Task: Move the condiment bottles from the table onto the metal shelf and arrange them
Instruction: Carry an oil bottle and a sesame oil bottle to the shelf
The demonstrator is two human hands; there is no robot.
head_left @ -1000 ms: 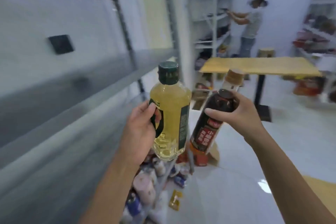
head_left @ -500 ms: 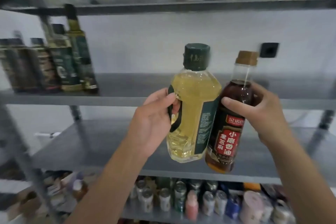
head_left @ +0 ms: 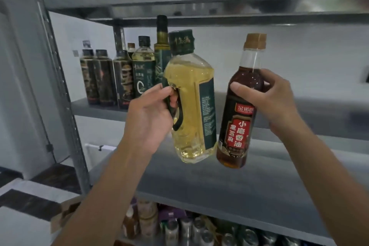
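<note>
Fingers [head_left: 242, 91] clamped: left hand [head_left: 148, 120] on yellow bottle [head_left: 192, 104], right hand [head_left: 276, 99] on dark bottle [head_left: 238, 124], before shelf [head_left: 219, 185] edge.

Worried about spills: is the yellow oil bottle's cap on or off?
On: a dark green cap covers the neck of the yellow oil bottle in the left hand.

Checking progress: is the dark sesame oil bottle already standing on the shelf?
No, the right hand holds the dark bottle in the air, clear of the metal shelf.
</note>
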